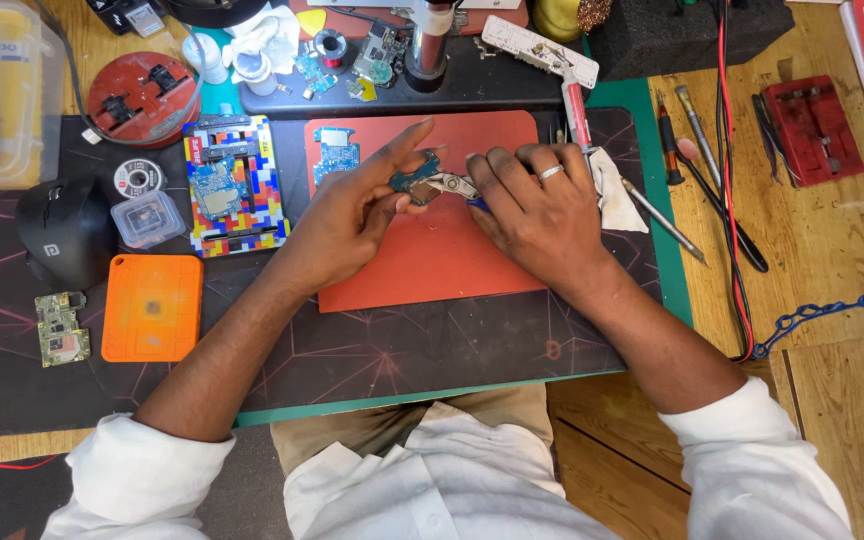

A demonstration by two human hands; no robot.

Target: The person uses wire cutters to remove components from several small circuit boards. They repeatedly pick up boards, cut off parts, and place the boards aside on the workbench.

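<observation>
Center frame, left hand [352,215] pinches a small blue circuit board [414,180] by its edges; right hand [537,210] grips metal pliers [452,184] against it. Board looks light, stiff, fragile.

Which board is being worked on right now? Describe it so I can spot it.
Find the red mat mid-bench. Above it, the left hand pinches a small blue board that pliers in the right hand touch. The other blue board lies flat, untouched.
</observation>
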